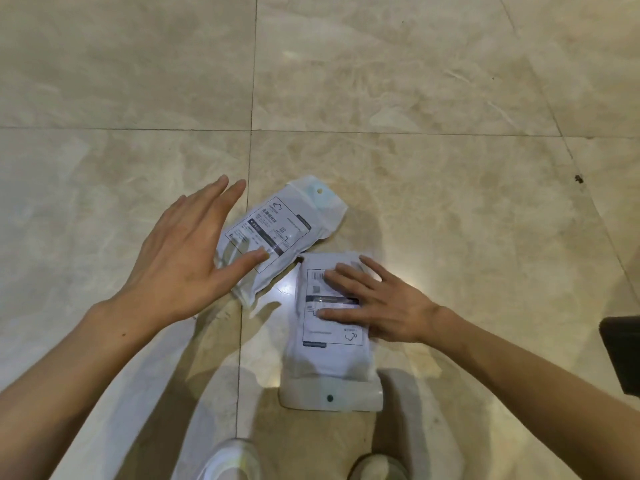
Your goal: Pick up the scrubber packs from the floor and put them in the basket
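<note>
Two white plastic scrubber packs lie on the beige marble floor, almost touching at their corners. The upper pack [294, 216] is tilted, its hang-hole end pointing up and right. My left hand [183, 258] hovers over its lower left end, fingers spread, thumb on the label. The lower pack [325, 368] lies lengthwise toward me, hang-hole end nearest. My right hand [374, 306] rests flat on its upper half, fingers apart, not closed around it. No basket is in view.
A dark object [623, 355] juts in at the right edge. My two shoes [228, 462] show at the bottom, close to the lower pack. Tile seams cross the floor; a small dark speck [578, 179] lies at the right.
</note>
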A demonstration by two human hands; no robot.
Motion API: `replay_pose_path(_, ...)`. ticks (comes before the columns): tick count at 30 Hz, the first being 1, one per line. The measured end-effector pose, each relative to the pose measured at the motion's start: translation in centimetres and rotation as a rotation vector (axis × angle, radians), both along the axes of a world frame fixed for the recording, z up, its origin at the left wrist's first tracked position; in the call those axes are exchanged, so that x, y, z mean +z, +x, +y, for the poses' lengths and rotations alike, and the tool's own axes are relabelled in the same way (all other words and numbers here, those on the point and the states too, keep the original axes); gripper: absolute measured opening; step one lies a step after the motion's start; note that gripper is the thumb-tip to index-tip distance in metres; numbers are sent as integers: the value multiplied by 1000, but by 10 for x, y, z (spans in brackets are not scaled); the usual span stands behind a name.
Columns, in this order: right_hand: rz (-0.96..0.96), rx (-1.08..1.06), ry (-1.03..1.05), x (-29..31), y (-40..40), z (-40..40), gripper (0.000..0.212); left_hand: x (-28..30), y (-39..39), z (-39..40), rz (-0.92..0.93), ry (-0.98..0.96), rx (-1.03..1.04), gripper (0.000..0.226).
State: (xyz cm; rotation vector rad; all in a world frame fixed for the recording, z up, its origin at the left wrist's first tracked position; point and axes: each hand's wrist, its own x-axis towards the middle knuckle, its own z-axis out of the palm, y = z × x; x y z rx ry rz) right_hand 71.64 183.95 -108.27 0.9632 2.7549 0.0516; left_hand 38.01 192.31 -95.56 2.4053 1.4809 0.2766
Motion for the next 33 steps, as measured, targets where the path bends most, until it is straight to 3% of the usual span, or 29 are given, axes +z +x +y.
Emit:
replay_pose_path(5, 100, 19, -17, -19, -23, -19, 71, 0, 5, -1, -16, -7, -10, 94)
replay_pose_path(10, 233, -32, 119, -27, -35, -31, 39, 1, 4, -5, -22, 2, -17, 93)
replay_pose_path(16, 407, -214, 46, -11, -53, -24, 29, 6, 4, -7, -35, 6, -14, 92)
replay_pose_path(19, 550, -328, -69, 12, -53, -11, 37, 12, 3, -6, -47, 12, 8, 91)
replay_pose_path(21, 744, -490, -164, 31, -51, -9, 42, 14, 2, -5, -69, 25, 29, 91)
replay_pose_path(24, 1233, -926, -413, 67, -48, -8, 38, 16, -2, -1, -136, 24, 73, 86)
replay_pose_path(27, 1603, -1199, -572, 82, -41, -2, 44, 15, -6, 3, -219, 4, 137, 82)
replay_pose_path(30, 1985, -1264, -801, 89, -35, 1, 62, 8, -5, 1, -232, -31, 152, 82)
replay_pose_path(33, 2149, -1209, -925, 101, -37, -1, 76, -5, 2, -3, -182, -91, 144, 84)
